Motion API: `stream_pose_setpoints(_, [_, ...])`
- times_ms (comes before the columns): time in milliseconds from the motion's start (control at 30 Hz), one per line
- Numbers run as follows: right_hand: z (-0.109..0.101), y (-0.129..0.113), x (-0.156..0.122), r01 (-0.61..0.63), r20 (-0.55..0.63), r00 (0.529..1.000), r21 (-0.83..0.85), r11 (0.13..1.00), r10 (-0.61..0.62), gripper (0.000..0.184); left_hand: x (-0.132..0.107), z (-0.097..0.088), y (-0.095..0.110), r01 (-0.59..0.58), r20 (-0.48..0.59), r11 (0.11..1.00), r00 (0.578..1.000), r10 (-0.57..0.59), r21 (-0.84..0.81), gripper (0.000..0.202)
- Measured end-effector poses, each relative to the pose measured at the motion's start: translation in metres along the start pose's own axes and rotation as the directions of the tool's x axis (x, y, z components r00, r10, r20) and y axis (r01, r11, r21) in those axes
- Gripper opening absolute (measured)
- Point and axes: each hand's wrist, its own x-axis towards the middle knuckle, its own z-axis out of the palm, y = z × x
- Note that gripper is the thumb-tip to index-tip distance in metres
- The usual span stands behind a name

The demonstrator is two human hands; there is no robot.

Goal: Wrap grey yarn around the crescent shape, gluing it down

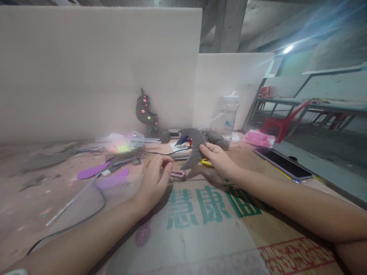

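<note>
Soft, hazy light washes my view; a bright lamp [288,49] in the upper right throws blue flare streaks. The left side looks milky and blurred, edges bend, and my left hand [153,179] casts a faint shadow on the cardboard [200,244].

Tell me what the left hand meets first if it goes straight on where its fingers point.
The small pink oblong piece lying on the printed cardboard, right at the left hand's fingertips; contact is unclear. Behind it stands the grey yarn-wrapped crescent that the right hand holds.
</note>
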Motion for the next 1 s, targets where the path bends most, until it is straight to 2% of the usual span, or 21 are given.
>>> stream_pose_setpoints(67, [-0.001, -0.003, -0.001, 0.01, -0.02, 1.0, -0.104, 0.995, -0.012, 0.041, 0.001, 0.0, 0.0, 0.016, 0.019, 1.0, 1.0, -0.016, -0.001, 0.016])
stream_pose_setpoints(133, [-0.001, -0.007, -0.004, 0.014, -0.062, 0.998, -0.232, 0.973, -0.029, 0.039, 0.001, -0.001, 0.001, -0.02, 0.034, 1.0, 0.999, 0.02, 0.012, 0.015])
stream_pose_setpoints(267, [0.009, -0.016, -0.016, 0.078, -0.133, 0.98, -0.427, 0.901, -0.148, 0.037, -0.004, -0.002, 0.008, -0.232, 0.079, 0.965, 0.972, 0.223, 0.121, 0.02])
stream_pose_setpoints(367, [0.022, -0.02, -0.025, 0.194, -0.048, 0.968, -0.485, 0.853, -0.247, 0.036, -0.008, -0.001, 0.014, -0.35, 0.133, 0.902, 0.936, 0.326, 0.254, 0.038])
stream_pose_setpoints(433, [0.029, -0.021, -0.031, 0.257, 0.037, 0.961, -0.496, 0.829, -0.275, 0.028, -0.01, 0.0, 0.017, -0.344, 0.138, 0.887, 0.939, 0.316, 0.308, 0.045])
stream_pose_setpoints(500, [0.034, -0.021, -0.036, 0.339, 0.136, 0.939, -0.515, 0.787, -0.315, 0.027, -0.011, -0.001, 0.019, -0.313, 0.129, 0.905, 0.949, 0.287, 0.288, 0.049])
stream_pose_setpoints(567, [0.038, -0.022, -0.042, 0.436, 0.258, 0.9, -0.533, 0.725, -0.351, 0.04, -0.01, -0.001, 0.021, -0.254, 0.099, 0.947, 0.966, 0.238, 0.198, 0.045])
stream_pose_setpoints(667, [0.04, -0.027, -0.049, 0.517, 0.403, 0.853, -0.558, 0.65, -0.333, 0.05, -0.005, -0.003, 0.022, -0.058, 0.047, 0.998, 0.997, 0.058, -0.002, 0.032])
stream_pose_setpoints(733, [0.039, -0.033, -0.051, 0.51, 0.426, 0.854, -0.565, 0.649, -0.299, 0.049, 0.0, -0.005, 0.02, 0.094, 0.043, 0.986, 0.995, -0.089, -0.14, 0.029])
stream_pose_setpoints(800, [0.035, -0.039, -0.049, 0.472, 0.38, 0.877, -0.56, 0.681, -0.295, 0.043, 0.007, -0.005, 0.015, 0.206, 0.033, 0.942, 0.978, -0.204, -0.267, 0.029])
stream_pose_setpoints(867, [0.028, -0.043, -0.043, 0.391, 0.265, 0.92, -0.552, 0.737, -0.29, 0.032, 0.013, -0.005, 0.007, 0.297, 0.052, 0.887, 0.953, -0.298, -0.354, 0.031])
stream_pose_setpoints(933, [0.02, -0.043, -0.034, 0.279, 0.123, 0.96, -0.542, 0.793, -0.254, 0.025, 0.016, -0.003, -0.001, 0.348, 0.079, 0.838, 0.934, -0.349, -0.421, 0.029])
stream_pose_setpoints(1000, [0.013, -0.037, -0.024, 0.176, 0.034, 0.982, -0.522, 0.834, -0.185, 0.024, 0.018, -0.001, -0.006, 0.369, 0.079, 0.813, 0.924, -0.375, -0.451, 0.029])
